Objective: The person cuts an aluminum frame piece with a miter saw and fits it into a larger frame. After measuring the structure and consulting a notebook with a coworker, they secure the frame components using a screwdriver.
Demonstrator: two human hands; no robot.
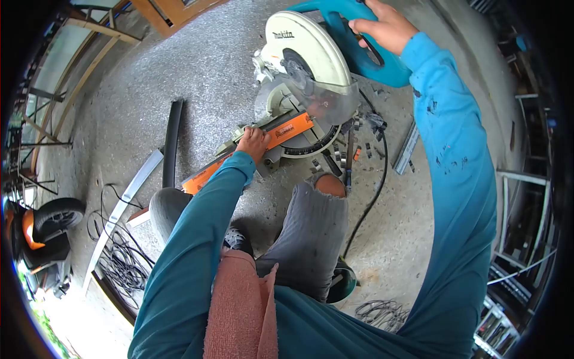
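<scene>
A Makita miter saw (320, 51) with a cream blade guard and a teal motor housing stands on the concrete floor in front of me. My right hand (385, 28) is closed around the saw's teal handle at the top right. Across the saw's base lies a long bar with an orange printed face (290, 130), running down to the left toward my knee. My left hand (254, 143) grips this bar left of the blade, fingers curled over it. The clear lower guard (335, 105) hangs close to the bar's right end and hides the blade's lower edge.
Small metal offcuts (338, 152) litter the floor right of the saw. A black cable (382, 179) curves past my bent knee. Dark (173, 143) and silver metal strips (128, 194) lie at left beside a coiled cord (122, 263). A green bucket (342, 284) stands by my leg.
</scene>
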